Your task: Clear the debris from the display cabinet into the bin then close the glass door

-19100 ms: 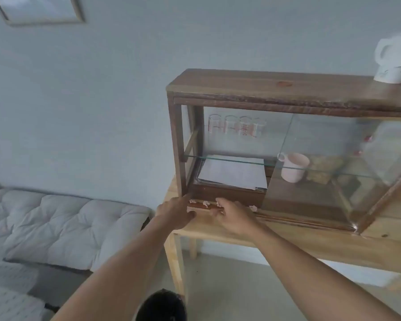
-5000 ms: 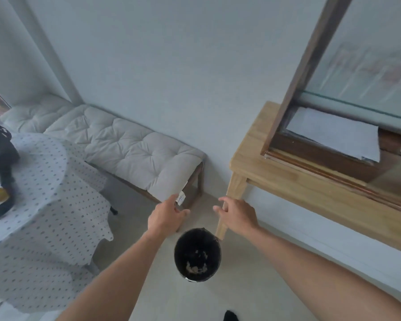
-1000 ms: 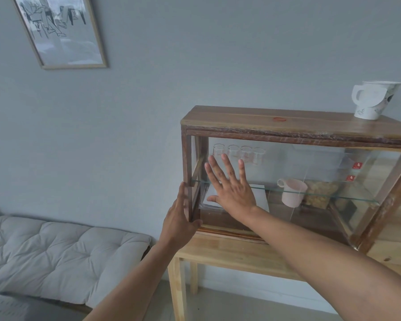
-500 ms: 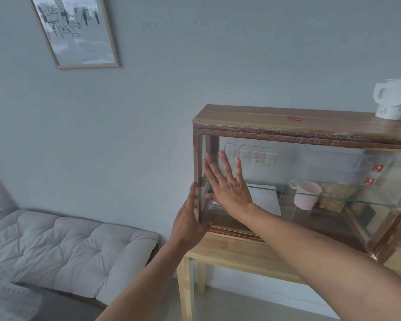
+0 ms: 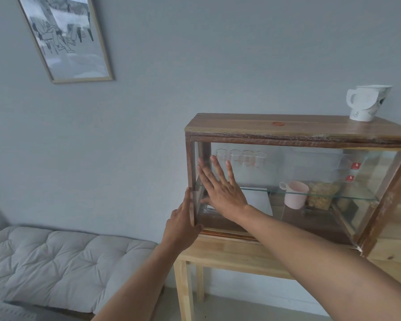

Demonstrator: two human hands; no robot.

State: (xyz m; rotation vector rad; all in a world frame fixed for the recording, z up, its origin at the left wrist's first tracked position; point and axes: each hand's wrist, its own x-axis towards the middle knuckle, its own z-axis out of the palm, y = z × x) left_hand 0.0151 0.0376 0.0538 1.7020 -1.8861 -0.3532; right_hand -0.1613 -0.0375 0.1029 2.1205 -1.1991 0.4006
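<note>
The wooden display cabinet stands on a light wood table. My right hand lies flat, fingers spread, against the sliding glass door near the cabinet's left end. My left hand rests against the cabinet's left corner post, thumb at the front edge. Behind the glass are a row of small glasses, white papers, a pink mug and a jar of yellowish food. The bin is out of view.
A white paper cup stands on the cabinet's top at the right. A cushioned grey bench runs along the wall at lower left. A framed picture hangs at upper left.
My right hand, flat on the glass, has slid left towards the cabinet's left post, and the pane's left edge has come with it. My left hand stays at the corner post.
</note>
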